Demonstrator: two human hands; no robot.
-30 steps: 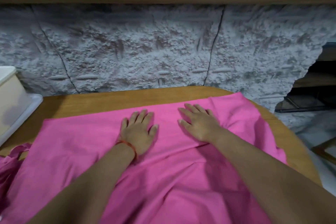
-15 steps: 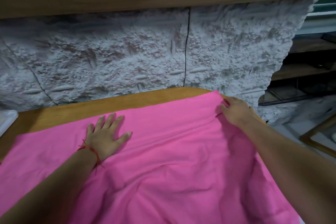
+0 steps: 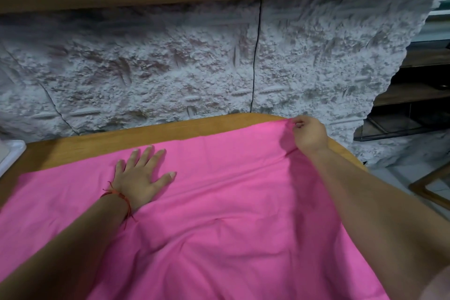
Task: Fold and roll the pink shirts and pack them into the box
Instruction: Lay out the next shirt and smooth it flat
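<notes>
Pink, soft fabric fills the near view: the large pink cloth shirt (image 3: 231, 202) lies spread over the brown wooden tabletop (image 3: 121, 143), loosely wrinkled toward 6 o'clock. At 9 o'clock of the shirt's middle, the left hand (image 3: 140, 175), a red thread bracelet (image 3: 117, 196) at its wrist, rests flat with fingers spread, pinning the cloth. Farther off, at 2 o'clock, the right hand (image 3: 309, 136) pinches the shirt's far corner, raising it slightly. A white plastic edge (image 3: 11, 156), possibly the box, shows at the 9 o'clock border. Behind stands a rough grey stone-look wall (image 3: 170, 68). This looks like straightening before the first fold; next, that corner likely needs drawing taut and laying flat.
</notes>
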